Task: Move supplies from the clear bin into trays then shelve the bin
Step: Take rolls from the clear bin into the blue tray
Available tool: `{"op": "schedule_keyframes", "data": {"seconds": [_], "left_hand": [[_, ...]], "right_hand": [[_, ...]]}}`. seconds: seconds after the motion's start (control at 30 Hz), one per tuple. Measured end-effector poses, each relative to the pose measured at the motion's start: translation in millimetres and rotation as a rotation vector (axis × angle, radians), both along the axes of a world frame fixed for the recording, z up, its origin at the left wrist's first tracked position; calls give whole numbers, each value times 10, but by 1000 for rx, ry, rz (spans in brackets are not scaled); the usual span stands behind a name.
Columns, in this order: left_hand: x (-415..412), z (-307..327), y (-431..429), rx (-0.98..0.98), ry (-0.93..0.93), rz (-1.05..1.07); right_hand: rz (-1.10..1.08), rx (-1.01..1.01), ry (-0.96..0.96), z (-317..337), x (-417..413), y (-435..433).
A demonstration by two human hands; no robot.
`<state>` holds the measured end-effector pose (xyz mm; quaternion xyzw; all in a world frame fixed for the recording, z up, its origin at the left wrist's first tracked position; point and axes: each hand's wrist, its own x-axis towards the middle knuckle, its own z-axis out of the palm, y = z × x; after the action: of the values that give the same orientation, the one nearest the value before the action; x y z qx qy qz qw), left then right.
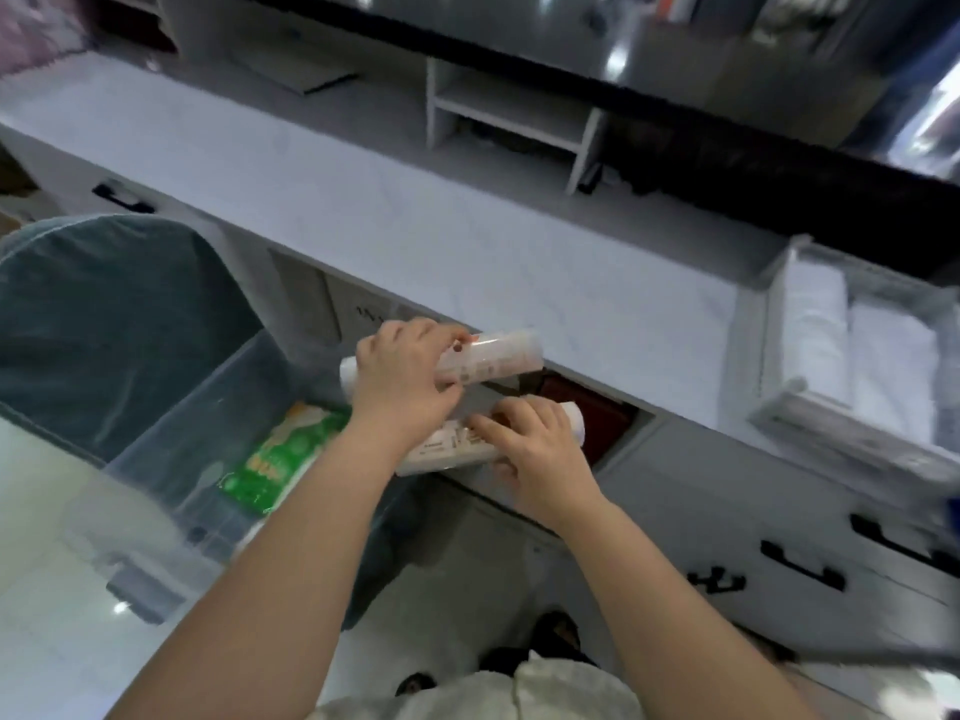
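- Left hand (400, 381): closed around a white sleeve (488, 358) of stacked supplies, held level above the counter (467, 241) edge.
- Right hand (535, 449): closed around a second sleeve (447, 449), held lower, just in front of the counter face.
- Bin (208, 407): clear, standing on the floor to the left below the counter, beside a teal chair (104, 314). A green pack (280, 459) lies inside; the bin is not emptied.
- Tray (779, 407): on the counter at the right, holding white rolled items (852, 350). It is well apart from both hands.
- Judged step: transfer of the two sleeves from bin to tray.
- Risk: each sleeve is gripped near one end only; the free end may sag or the wrap may slip, spilling the contents.
- Risk: the lower sleeve sits below counter level; raising it too late may strike the counter edge.
- Risk: the tray looks nearly full; forcing sleeves in may push items out or shift the tray toward the counter edge.
- Image is motion-blurred; sleeve contents cannot be identified.
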<state>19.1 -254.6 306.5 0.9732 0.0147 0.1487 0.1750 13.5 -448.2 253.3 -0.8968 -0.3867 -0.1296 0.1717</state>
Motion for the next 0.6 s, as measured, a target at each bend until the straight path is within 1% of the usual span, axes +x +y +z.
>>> {"op": "schedule_keyframes", "data": {"seconds": [0.2,0.37,0.5,0.6], "left_hand": [[581,423,-1469,43,-130,-227],[886,625,-2960,-28,-183,-372],[1027,722,-4093,-64,-216,-481],[1068,742,-4794,-93,-190,-557]], "right_hand": [[-199,27,-127,337,162,-1428],[-369,1,-209,625,226,-2793],[-507,-46,-207,797,158,-3872],[-642,-35,-185,822,34,-4588]]}}
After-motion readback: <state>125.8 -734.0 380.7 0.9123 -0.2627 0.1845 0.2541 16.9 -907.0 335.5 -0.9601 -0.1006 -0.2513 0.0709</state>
